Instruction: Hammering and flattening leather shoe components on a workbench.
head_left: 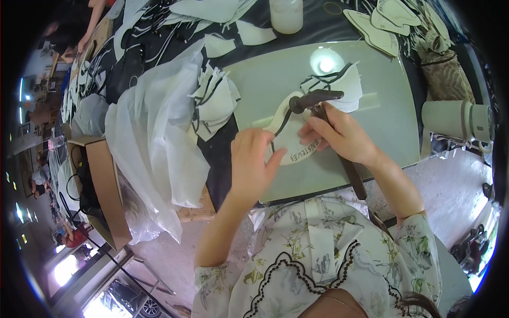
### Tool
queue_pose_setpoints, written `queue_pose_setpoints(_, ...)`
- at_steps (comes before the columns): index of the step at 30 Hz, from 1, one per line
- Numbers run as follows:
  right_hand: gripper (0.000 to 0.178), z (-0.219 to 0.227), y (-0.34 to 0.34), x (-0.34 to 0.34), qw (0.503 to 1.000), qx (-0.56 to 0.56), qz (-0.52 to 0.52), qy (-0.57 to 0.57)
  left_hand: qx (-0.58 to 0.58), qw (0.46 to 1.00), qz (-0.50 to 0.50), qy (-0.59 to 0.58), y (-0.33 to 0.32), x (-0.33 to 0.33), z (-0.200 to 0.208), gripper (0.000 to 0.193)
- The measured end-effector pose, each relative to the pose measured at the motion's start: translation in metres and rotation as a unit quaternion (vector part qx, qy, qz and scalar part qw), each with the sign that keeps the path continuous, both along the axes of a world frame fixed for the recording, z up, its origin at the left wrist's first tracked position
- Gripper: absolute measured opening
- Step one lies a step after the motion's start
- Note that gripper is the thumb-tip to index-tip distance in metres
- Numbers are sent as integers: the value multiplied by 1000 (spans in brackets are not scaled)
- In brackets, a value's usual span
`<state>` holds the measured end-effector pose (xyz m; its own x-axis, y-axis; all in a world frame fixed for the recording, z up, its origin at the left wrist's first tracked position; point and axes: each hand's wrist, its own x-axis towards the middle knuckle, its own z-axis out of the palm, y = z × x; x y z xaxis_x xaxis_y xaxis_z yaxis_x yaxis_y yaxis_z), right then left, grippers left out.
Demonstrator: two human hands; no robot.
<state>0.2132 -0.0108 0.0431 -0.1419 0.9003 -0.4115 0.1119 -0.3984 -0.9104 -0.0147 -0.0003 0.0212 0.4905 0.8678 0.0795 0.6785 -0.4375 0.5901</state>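
A curved white piece (293, 149) with a black strip along its inner edge and handwriting on it lies over the grey-green board. My left hand (251, 159) grips its left end, fingers curled at the edge and thumb on its lower side. My right hand (342, 131) holds a hammer (350, 172) by the upper handle, its dark head just above the piece and its handle slanting down toward my body. Some right fingertips rest at or just above the piece; contact is unclear. Behind the hammer sits a stack of white pieces with black edging (347, 85).
Left of the grey-green board (387, 127) are another white stack (218, 103), a translucent plastic bag (159, 138) and an open cardboard box (106, 185). At the back stands a whitish jar (286, 16); cream templates (371, 26) lie far right, near a grey container (450, 121).
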Motion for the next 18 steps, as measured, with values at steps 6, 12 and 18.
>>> queue_pose_setpoints(6,32,12,3,10,998,-38,-7,53,55,979,-180,79,-34,-3,-8,64)
queue_pose_setpoints(12,30,24,0,49,910,136,161,-356,62,974,-215,23,-26,-19,-4,50)
queue_pose_setpoints(18,34,35,2,5,842,197,246,-437,91,985,-6,-143,-8,6,-20,31)
